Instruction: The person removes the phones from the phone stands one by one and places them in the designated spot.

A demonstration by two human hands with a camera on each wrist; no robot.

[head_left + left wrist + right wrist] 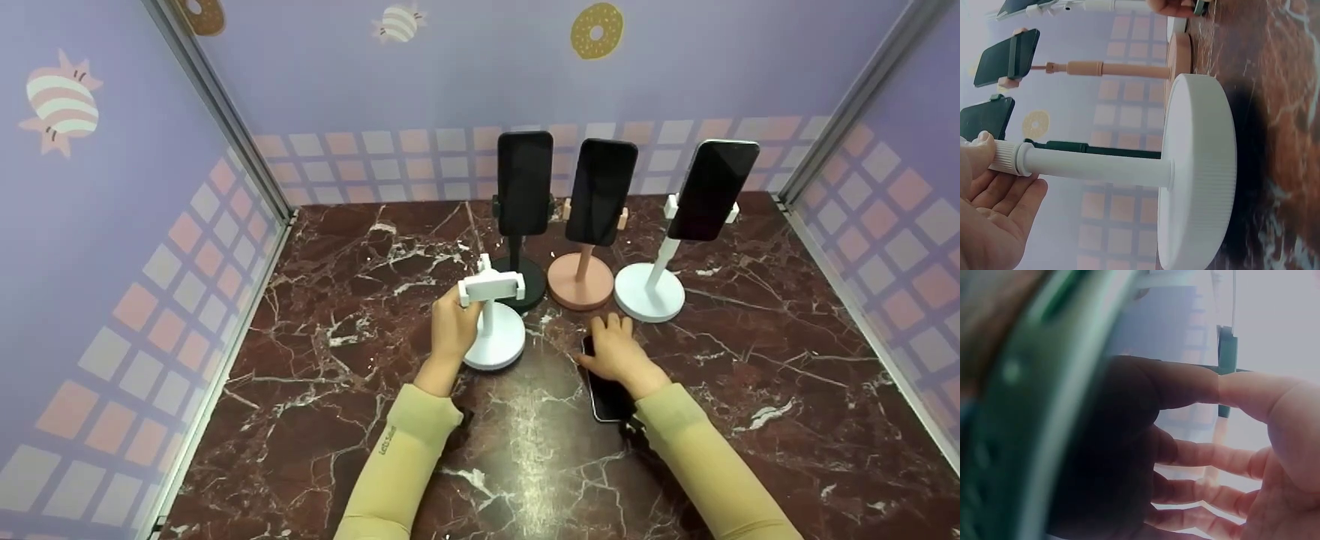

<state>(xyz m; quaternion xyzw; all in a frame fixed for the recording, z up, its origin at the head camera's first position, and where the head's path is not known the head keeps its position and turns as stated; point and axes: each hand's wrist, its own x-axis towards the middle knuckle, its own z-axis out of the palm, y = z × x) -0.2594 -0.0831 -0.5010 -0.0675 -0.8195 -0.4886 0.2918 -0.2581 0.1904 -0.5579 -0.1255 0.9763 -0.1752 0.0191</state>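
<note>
A white phone stand [491,341] with an empty cradle stands front centre. My left hand [454,326] grips its post; the left wrist view shows the thumb on the ribbed collar [1006,157] and the fingers behind it. Whether the base touches the table cannot be told. Right of this stand, a dark phone [609,397] lies flat. Over its far end is my right hand [619,352], thumb at the left edge, fingers extended towards the far edge. In the right wrist view, the spread fingers [1224,461] meet a dark, reflective surface.
Behind stand a black stand [534,289], a pink stand [580,292] and another white stand [649,304], each holding an upright dark phone. A dark object, partly hidden, lies beside the left sleeve [401,457]. Patterned panels [360,90] border the marbled table [300,442] on three sides.
</note>
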